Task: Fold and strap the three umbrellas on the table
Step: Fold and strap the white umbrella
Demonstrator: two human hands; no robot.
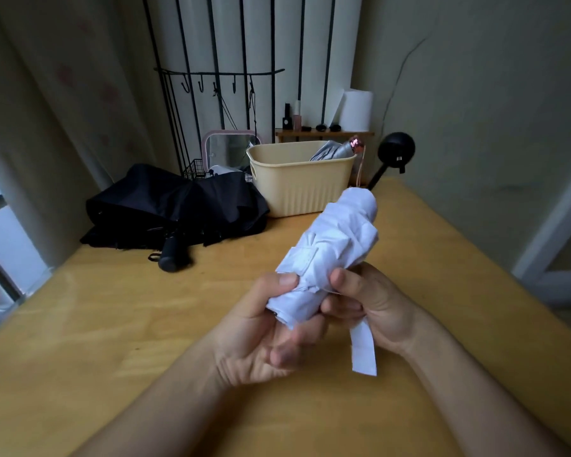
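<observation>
Over the middle of the wooden table [112, 324], the left hand [261, 328] curls round the base of the rolled white umbrella [337, 232] and the right hand [373, 305] pinches its folds beside it, the strap [363, 352] hanging loose at five o'clock. This looks like the strapping step: the next move calls for a tight roll while the strap is drawn round and fastened. The black umbrella [178, 206] at ten o'clock lies unfolded; a silver umbrella [335, 151] leans in the cream basket [297, 196] at twelve.

The rolled umbrella [337, 235] is up front over the table [96, 308]. Back left on it lies the unfolded umbrella [178, 206], with the tub [297, 189] just right of that (third umbrella [335, 152] sticking out of it).
</observation>
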